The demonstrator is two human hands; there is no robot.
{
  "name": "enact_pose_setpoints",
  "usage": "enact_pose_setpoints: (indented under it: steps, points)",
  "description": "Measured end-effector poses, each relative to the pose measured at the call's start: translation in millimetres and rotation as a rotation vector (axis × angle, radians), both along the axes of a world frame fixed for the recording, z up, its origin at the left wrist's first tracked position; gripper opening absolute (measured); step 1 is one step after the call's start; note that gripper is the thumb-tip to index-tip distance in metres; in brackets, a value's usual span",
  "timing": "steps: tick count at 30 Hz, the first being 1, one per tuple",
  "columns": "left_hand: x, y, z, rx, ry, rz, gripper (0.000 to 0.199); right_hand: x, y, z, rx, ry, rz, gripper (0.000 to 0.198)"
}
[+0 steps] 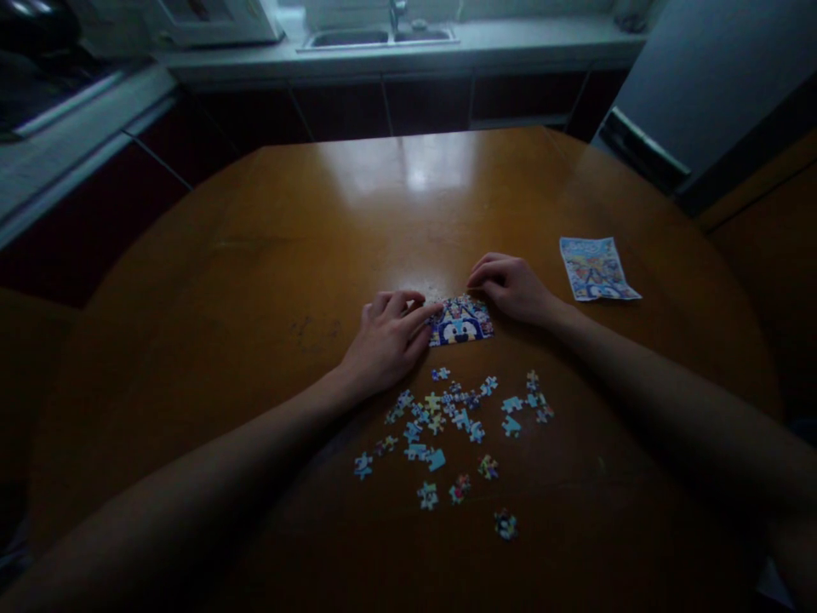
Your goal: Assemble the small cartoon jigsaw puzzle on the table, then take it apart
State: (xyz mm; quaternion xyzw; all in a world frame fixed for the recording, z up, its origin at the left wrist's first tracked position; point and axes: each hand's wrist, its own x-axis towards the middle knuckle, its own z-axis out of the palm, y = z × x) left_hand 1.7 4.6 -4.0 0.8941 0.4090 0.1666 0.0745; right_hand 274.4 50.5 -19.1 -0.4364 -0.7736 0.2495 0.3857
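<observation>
1. A partly joined jigsaw lies flat on the wooden desk, between the two hands; its lower edge is straight and its upper edge uneven.
2. The left hand lies at the jigsaw's left side, fingers half spread and loosely bent, the index finger reaching over its surface; it grips nothing.
3. The right hand is at the upper right corner, fingers curled, thumb and index finger close together. The light is dim, so I cannot tell whether a piece is pinched there.
4. Loose pieces lie scattered on the near side of the jigsaw, some touching or overlapping.
5. A creased printed sheet lies right of the right hand, apart from it.
</observation>
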Motion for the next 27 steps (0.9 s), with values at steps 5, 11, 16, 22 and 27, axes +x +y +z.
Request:
enact_pose_setpoints:
  steps: [5, 11, 16, 22, 27]
  points:
    - [-1.3, 0.7, -0.8, -0.005, -0.004, 0.003, 0.036, -1.3, 0.7, 1.2, -0.01, -0.006, -0.008, 0.02]
    - [-0.8, 0.8, -0.5, -0.003, 0.0, 0.005, 0.036, -2.3, -1.1, 3.8, -0.026, 0.007, -0.003, 0.021]
    - [-1.9, 2.1, -1.0, 0.002, -0.012, -0.003, 0.036, -2.8, -1.6, 2.1, -0.056, 0.006, -0.024, 0.019]
    - [-2.4, 2.7, -2.3, 0.0, -0.016, -0.006, 0.036, -2.6, -12.9, 22.6, -0.04, 0.025, -0.151, 0.023]
    - [-1.0, 2.5, -1.9, 0.004, -0.013, -0.001, 0.036, 0.6, -85.7, 54.2, -0.179, -0.07, -0.086, 0.016]
